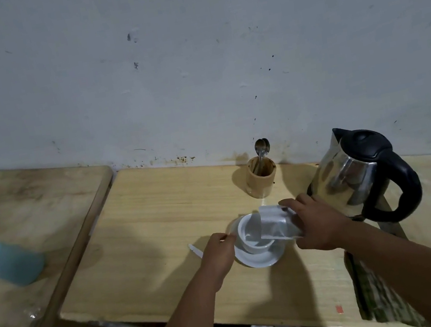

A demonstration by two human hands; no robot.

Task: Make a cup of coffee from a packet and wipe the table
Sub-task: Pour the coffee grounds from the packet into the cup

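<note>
Holding the packet [275, 223] over the cup [254, 235] mid-table, your right hand [317, 224] pinches it; your left hand [218, 252] pinches something small. Tip crooked and powder may spill.

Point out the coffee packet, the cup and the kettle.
coffee packet [273, 222], head view, middle of its silvery face.
cup [249, 233], head view, inner white wall.
kettle [349, 177], head view, shiny steel body.

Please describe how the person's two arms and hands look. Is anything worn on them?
Both forearms are bare as far as the picture shows: no sleeves, gloves or watch are visible. The left hand and right hand show no rings or markings that I can make out.
</note>
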